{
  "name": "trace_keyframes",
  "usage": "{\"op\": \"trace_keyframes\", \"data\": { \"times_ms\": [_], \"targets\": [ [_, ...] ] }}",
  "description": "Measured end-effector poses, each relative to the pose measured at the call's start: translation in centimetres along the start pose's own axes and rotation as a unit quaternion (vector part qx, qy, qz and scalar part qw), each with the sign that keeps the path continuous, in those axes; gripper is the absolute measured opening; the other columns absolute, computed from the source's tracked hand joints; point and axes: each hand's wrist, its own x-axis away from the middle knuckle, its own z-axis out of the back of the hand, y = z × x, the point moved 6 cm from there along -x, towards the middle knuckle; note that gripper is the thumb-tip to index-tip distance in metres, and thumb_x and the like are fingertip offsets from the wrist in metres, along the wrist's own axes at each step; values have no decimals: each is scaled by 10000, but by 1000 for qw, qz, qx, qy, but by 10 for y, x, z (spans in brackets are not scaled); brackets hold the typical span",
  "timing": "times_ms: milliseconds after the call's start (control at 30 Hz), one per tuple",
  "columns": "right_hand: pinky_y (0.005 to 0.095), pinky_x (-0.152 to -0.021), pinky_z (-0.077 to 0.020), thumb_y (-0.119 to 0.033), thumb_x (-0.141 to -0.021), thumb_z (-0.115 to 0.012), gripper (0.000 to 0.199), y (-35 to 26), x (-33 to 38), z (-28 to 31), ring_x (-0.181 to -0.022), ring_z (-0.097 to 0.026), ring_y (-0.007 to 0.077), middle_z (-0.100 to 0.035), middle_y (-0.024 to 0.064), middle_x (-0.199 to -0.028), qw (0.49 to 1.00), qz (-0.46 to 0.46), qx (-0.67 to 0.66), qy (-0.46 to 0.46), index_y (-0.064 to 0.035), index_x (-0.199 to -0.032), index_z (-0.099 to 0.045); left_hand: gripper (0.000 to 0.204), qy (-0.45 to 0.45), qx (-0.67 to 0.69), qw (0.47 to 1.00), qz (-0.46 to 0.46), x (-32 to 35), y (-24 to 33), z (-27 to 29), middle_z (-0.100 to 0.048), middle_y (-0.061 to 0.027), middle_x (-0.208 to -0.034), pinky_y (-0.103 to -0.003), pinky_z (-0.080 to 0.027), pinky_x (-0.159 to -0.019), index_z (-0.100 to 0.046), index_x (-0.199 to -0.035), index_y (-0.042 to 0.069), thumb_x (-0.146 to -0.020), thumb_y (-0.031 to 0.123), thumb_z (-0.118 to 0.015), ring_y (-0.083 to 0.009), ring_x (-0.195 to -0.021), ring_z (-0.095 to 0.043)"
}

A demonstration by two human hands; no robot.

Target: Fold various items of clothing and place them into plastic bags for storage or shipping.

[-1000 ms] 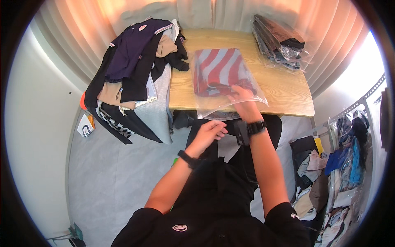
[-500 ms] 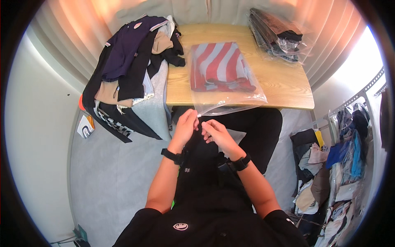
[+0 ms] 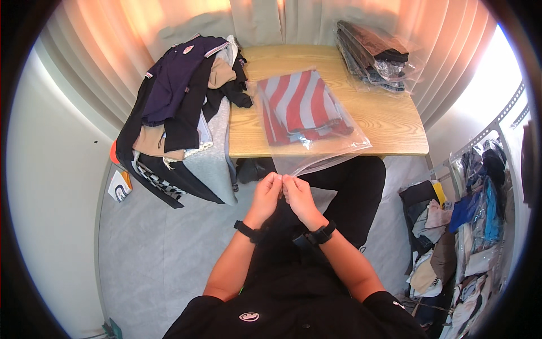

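Observation:
A folded red and grey striped garment (image 3: 302,107) lies inside a clear plastic bag (image 3: 339,152) on the table. The bag's near edge hangs over the front of the table, and its left corner is drawn down to my hands. My left hand (image 3: 267,195) is closed in a pinch on that corner. Right beside it, my right hand (image 3: 299,198) is closed too, its fingertips meeting the left ones on the bag's edge. The exact bit between the fingertips is hidden.
On the wooden table (image 3: 395,133), a heap of clothes (image 3: 175,96) drapes over the left side. Several bagged garments (image 3: 375,53) are stacked at the back right. To the right, a metal rack (image 3: 497,130) holds more clothes. Curtains (image 3: 254,25) hang behind the table.
My right hand has moved left and closed against the left hand at the bag's corner. The corner is pulled nearer, and the bag with the garment has turned slightly.

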Motion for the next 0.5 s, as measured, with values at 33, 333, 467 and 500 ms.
{"op": "trace_keyframes", "data": {
  "times_ms": [33, 333, 467, 500],
  "targets": [
    [232, -494, -365, -235, -976, -481, 346, 1, 2, 0, -540, -444, 67, -490, -21, -614, 1000, 1, 0, 0, -36, -703, -554, 283, -8, 4, 1000, -2, 0, 1, -1, -454, 27, -644, -216, -365, -527, -483, -771, 64, -1007, 213, -441, -50, -574, -421],
    [224, -433, -219, -302, -981, -472, 369, -33, 0, 68, -475, -266, 35, -303, -78, -563, 992, 10, -31, 124, -147, -655, -395, 286, -12, 79, 997, 2, 6, 5, 11, -365, 35, -624, -254, -382, -563, -435, -753, 94, -997, 241, -460, -79, -562, -355],
    [227, -435, -248, -285, -965, -484, 329, -62, 0, 134, -464, -284, 51, -333, -56, -562, 976, 35, -102, 189, -135, -679, -422, 278, -7, 111, 994, 7, 11, 16, 25, -331, 43, -615, -251, -374, -561, -426, -750, 109, -991, 240, -465, -71, -560, -330],
    [231, -439, -251, -267, -956, -490, 308, -68, 2, 145, -468, -282, 59, -321, -54, -565, 974, 35, -106, 199, -131, -688, -422, 276, -10, 98, 995, 6, 12, 17, 29, -312, 49, -610, -254, -375, -563, -419, -746, 112, -992, 231, -457, -69, -548, -310]
  ]
}}
